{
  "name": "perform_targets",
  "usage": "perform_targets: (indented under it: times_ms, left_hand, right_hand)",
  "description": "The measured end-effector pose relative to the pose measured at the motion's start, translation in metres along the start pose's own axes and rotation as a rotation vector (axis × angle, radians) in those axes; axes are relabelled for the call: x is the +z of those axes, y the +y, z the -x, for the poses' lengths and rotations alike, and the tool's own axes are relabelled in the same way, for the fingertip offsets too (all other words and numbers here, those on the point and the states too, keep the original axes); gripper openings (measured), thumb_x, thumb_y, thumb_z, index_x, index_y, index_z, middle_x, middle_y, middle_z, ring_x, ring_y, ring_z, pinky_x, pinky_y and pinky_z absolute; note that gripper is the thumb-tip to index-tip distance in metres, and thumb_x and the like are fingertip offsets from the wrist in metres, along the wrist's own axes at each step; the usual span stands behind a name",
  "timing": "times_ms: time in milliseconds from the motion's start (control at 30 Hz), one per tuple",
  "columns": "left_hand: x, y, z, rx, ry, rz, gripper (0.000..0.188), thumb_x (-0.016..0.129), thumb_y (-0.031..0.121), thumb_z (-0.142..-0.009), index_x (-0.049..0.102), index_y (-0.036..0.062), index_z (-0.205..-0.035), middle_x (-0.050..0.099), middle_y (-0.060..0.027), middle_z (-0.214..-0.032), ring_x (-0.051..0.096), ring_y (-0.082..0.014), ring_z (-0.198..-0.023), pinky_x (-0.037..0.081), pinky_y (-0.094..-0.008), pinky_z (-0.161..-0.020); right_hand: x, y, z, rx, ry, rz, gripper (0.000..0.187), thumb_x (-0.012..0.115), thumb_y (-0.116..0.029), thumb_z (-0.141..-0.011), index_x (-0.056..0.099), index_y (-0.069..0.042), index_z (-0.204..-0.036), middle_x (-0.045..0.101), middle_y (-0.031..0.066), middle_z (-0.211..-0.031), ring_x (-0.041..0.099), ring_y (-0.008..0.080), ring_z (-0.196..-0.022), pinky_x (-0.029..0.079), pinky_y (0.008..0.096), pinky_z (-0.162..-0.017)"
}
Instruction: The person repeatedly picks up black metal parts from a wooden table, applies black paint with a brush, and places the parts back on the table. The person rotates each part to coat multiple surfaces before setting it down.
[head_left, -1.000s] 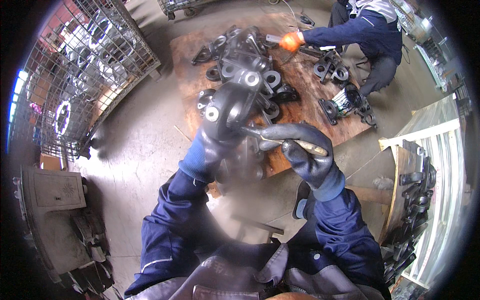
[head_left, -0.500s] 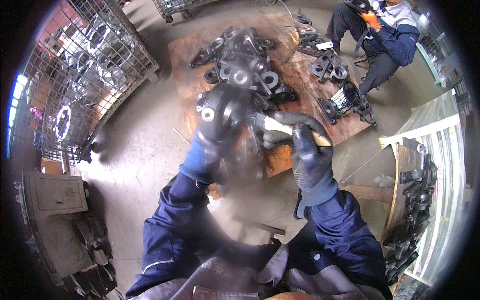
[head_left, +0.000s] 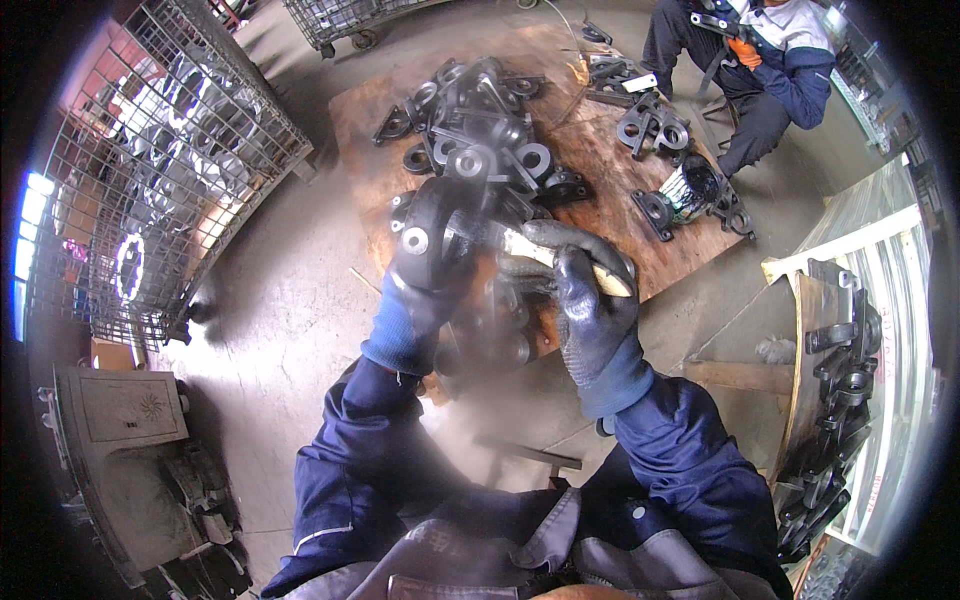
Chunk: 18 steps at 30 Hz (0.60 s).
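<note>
Both my hands wear dark coated gloves with blue cuffs. My left hand [head_left: 412, 290] grips a black metal bearing housing [head_left: 432, 215] with a bolt hole in its foot, held up over the near left of the wooden board. Wrapped round a paintbrush [head_left: 530, 246] with a pale handle is my right hand [head_left: 590, 300]. The brush head points left and lies against the housing's side, though a blurred patch in the picture hides its bristles in part. Behind my hands, a heap of black bearing housings [head_left: 470, 160] covers the board's middle.
The wooden board [head_left: 620, 265] lies on the concrete floor, with a paint-smeared can [head_left: 690, 188] at its right. A co-worker [head_left: 745, 70] sits far right, holding a dark part. A wire cage [head_left: 185, 170] stands left, a grey metal cabinet [head_left: 120, 405] lower left, and more black parts [head_left: 845, 380] right.
My right hand and the paintbrush have moved left, bringing the brush head over to the housing. My left hand still holds the housing in nearly the same place. The view has shifted slightly.
</note>
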<state>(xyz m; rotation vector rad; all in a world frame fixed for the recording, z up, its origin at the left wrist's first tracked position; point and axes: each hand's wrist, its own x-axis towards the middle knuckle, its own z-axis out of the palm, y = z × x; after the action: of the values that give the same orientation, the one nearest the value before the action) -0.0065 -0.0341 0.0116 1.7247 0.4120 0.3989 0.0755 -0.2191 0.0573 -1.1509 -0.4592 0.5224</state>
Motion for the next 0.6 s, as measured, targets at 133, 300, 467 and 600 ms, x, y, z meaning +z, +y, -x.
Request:
perform_targets:
  times_ms: [133,300,467,600]
  left_hand:
    - [-0.001,-0.002,0.006,-0.132,-0.031,0.145,0.03,0.068,0.008,-0.089,0.063,0.0047,-0.118,0.066,-0.0028,-0.098,0.062,-0.0122,-0.085,0.051,-0.0258,-0.072]
    - [-0.006,-0.01,0.005,-0.143,-0.014,0.3,0.018,0.057,0.003,-0.094,0.067,0.0008,-0.109,0.068,-0.0047,-0.093,0.064,-0.0109,-0.078,0.052,-0.0251,-0.065]
    - [-0.008,-0.011,0.006,-0.156,-0.022,0.216,0.024,0.064,0.006,-0.087,0.066,0.0032,-0.111,0.065,-0.0012,-0.094,0.059,-0.011,-0.08,0.048,-0.0264,-0.07]
    - [-0.001,-0.008,0.011,-0.098,-0.019,0.345,0.027,0.07,0.008,-0.083,0.066,0.0053,-0.109,0.063,0.0013,-0.093,0.056,-0.0105,-0.08,0.045,-0.0263,-0.072]
  right_hand:
    - [-0.001,-0.005,-0.001,-0.133,0.004,0.267,0.03,0.054,-0.024,-0.099,0.066,0.001,-0.111,0.069,0.0123,-0.109,0.067,0.0209,-0.101,0.055,0.0351,-0.088]
    - [-0.004,-0.01,-0.004,-0.286,-0.165,0.232,0.03,0.056,-0.023,-0.099,0.068,0.002,-0.11,0.071,0.0129,-0.108,0.067,0.0209,-0.101,0.053,0.0347,-0.09]
    - [-0.006,-0.007,-0.002,-0.104,-0.072,0.212,0.032,0.057,-0.026,-0.099,0.068,0.001,-0.113,0.071,0.0126,-0.108,0.067,0.0206,-0.1,0.054,0.0348,-0.09]
    - [-0.004,0.0,-0.005,-0.063,-0.002,0.218,0.032,0.058,-0.026,-0.099,0.068,0.001,-0.114,0.071,0.0127,-0.108,0.067,0.0208,-0.101,0.054,0.0342,-0.091]
